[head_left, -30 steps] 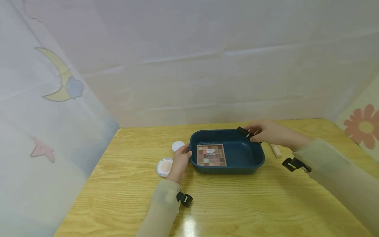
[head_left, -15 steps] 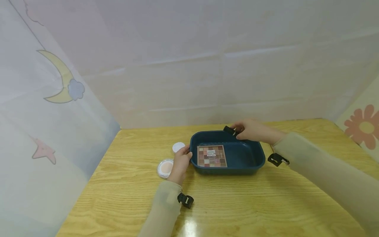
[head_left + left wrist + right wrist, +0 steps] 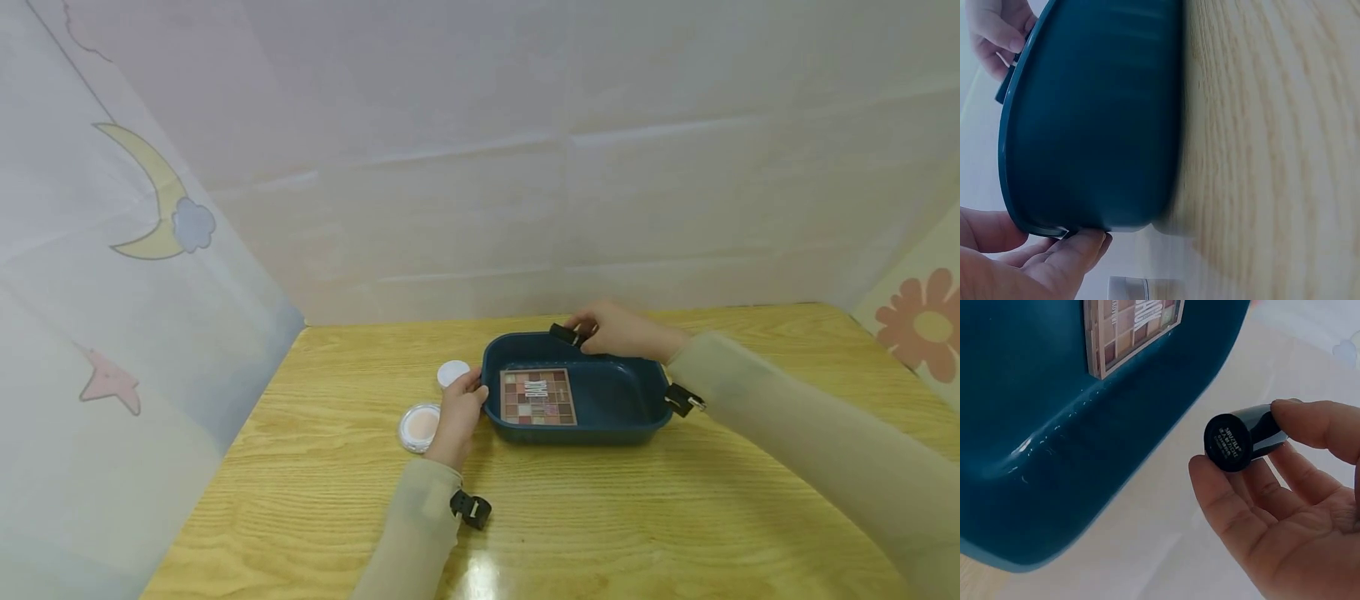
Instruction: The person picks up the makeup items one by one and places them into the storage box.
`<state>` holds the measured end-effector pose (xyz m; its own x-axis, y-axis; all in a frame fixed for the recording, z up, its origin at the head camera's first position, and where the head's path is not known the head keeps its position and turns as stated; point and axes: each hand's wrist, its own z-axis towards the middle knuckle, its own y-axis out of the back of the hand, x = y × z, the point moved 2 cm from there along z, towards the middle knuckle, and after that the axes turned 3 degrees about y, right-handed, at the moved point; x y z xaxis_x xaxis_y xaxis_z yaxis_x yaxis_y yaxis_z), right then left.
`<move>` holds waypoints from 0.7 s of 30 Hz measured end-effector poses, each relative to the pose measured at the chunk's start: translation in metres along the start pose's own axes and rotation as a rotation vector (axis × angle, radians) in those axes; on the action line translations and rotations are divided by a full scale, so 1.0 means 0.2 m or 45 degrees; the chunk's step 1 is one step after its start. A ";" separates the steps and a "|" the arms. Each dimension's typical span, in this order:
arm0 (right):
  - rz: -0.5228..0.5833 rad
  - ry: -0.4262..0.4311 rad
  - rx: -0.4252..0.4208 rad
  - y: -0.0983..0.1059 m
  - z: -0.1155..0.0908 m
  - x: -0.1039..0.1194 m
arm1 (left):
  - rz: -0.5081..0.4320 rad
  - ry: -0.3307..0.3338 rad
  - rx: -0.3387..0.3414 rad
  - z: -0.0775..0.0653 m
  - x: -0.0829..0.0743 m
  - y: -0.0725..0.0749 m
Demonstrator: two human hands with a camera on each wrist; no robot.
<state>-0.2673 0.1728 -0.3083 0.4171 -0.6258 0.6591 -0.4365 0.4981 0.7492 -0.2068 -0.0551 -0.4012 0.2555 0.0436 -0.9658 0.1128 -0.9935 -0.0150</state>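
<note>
A dark blue rectangular tray stands on the table. My left hand grips its left rim, thumb at the top edge and fingers under the lip in the left wrist view. My right hand, over the tray's far edge, pinches a black lipstick between thumb and fingers. White print shows on the round end of the lipstick in the right wrist view. An eyeshadow palette lies flat in the left part of the tray.
Left of the tray, a round powder compact lies by my left hand, with a white round lidded jar behind it. The wooden table ends at a cloth-covered wall. My right sleeve crosses the table's right side.
My right hand has moved left along the tray's far edge with the lipstick. A pale stick right of the tray is now hidden behind the right arm. The left hand keeps its grip.
</note>
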 end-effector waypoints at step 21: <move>-0.073 0.190 0.056 -0.13 0.21 -0.06 | 0.012 -0.009 0.005 0.00 0.00 0.00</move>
<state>-0.2944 0.1423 -0.3378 0.5545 -0.5551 0.6199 -0.4418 0.4349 0.7847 -0.2074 -0.0556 -0.4015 0.2497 0.0338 -0.9677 0.1069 -0.9942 -0.0071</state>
